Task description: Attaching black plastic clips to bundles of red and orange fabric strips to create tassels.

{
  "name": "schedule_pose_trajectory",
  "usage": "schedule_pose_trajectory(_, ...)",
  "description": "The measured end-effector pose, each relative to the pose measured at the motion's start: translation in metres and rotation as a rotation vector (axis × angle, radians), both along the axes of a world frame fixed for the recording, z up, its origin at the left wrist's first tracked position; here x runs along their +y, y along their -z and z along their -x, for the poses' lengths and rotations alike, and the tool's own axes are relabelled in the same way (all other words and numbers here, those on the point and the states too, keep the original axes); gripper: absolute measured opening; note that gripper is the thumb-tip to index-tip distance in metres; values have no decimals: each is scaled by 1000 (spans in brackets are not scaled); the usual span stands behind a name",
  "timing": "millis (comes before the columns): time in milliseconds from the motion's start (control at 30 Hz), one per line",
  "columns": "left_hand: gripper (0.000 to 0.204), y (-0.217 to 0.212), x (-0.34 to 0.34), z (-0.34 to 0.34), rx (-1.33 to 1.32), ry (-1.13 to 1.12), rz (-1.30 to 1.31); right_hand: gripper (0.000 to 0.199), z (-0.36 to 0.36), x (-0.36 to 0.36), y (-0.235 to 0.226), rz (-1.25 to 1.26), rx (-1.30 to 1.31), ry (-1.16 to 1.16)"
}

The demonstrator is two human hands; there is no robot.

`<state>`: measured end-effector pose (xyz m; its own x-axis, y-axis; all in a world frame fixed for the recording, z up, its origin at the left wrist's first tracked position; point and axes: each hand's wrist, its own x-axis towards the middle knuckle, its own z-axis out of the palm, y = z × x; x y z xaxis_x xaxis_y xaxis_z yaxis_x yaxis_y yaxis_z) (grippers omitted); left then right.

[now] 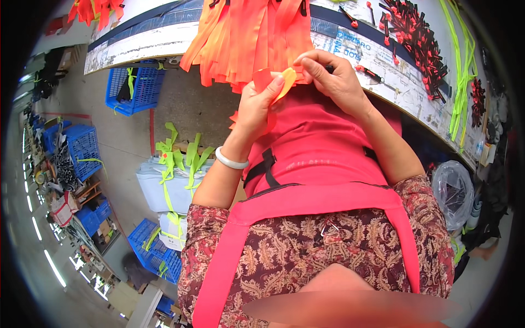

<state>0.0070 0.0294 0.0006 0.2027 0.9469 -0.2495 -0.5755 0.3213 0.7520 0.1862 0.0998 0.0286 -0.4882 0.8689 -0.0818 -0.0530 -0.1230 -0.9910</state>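
Observation:
My left hand [261, 103] is closed on an orange strap [262, 80], whose folded end stands up between thumb and fingers. A lighter yellow-orange piece [286, 86] of it shows beside the thumb, and more orange hangs below the palm. Close by on the right, my right hand [334, 81] has its thumb and forefinger drawn together just above that end; what they pinch, if anything, is too small to make out. A dark bit shows behind its fingers. Beyond both hands, a thick bundle of orange straps [246, 44] drapes over the table's near edge.
The worn white table [147, 46] carries a heap of black pieces with red ends [418, 52] and long yellow-green strips [464, 71] at right. Blue crates [134, 90] stand left, near a pale bundle [164, 188] tied with yellow-green strips. A clear plastic bag [453, 191] is at right.

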Motion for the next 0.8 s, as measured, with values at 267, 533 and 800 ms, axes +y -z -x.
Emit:
schedule_pose_trajectory(267, 19, -19, -2, -13, 741, -146, -220, 21, -10, 2, -8, -23, -115, -151)
schedule_pose_trajectory(533, 9, -20, 9, -2, 510, 97, -82, 12, -13, -10, -3, -465, -329, -261)
schedule_pose_trajectory(800, 9, 0, 3, -10, 1141, -150, -679, 17, -5, -22, 14, 694, -27, -199)
